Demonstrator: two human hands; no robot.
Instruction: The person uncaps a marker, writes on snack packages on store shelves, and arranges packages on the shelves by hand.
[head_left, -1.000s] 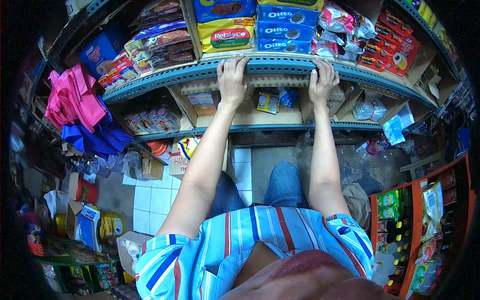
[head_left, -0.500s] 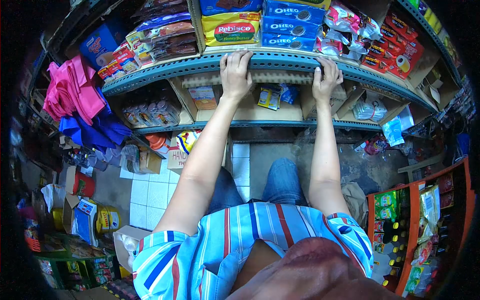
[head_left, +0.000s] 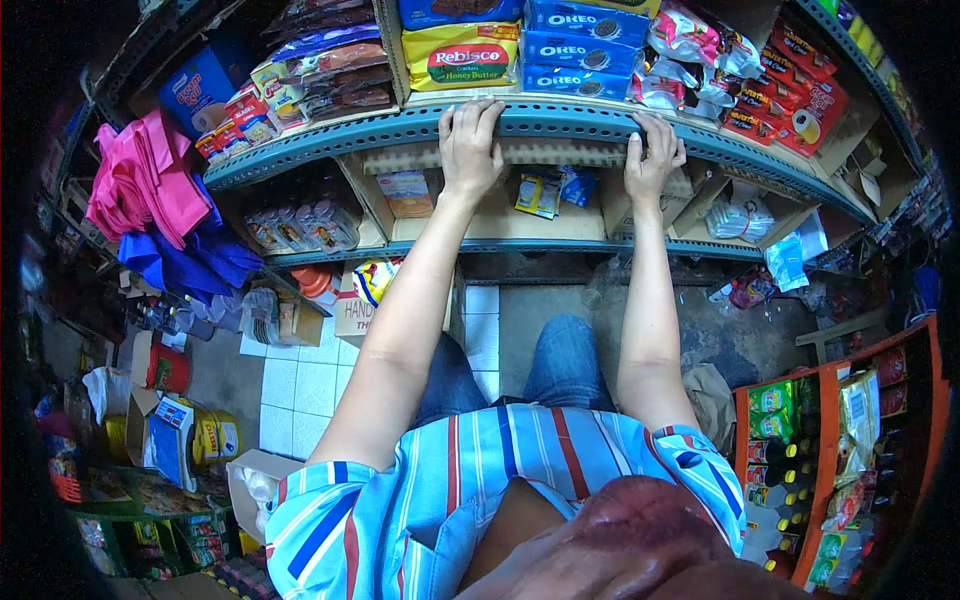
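Note:
Both of my hands hold the blue-green perforated metal shelf edge [head_left: 560, 120] in front of me. My left hand [head_left: 471, 150] hooks its fingers over the top of the edge, just below a yellow Rebisco cracker pack [head_left: 462, 60]. Further right, my right hand [head_left: 652, 160] curls over the same edge, its thumb apart from the fingers. Behind and between the hands lie stacked blue Oreo packs [head_left: 582, 52]. Pink-and-white packs [head_left: 690, 65] sit behind the right hand. Neither hand touches any of the packs.
A lower shelf [head_left: 400, 228] holds jars [head_left: 300, 225] and a yellow sachet [head_left: 538, 195]. Pink cloth bags [head_left: 150, 180] hang at the left. A printed carton [head_left: 357, 315] stands on the floor below. An orange rack [head_left: 825, 450] with bottles and packs is at my right.

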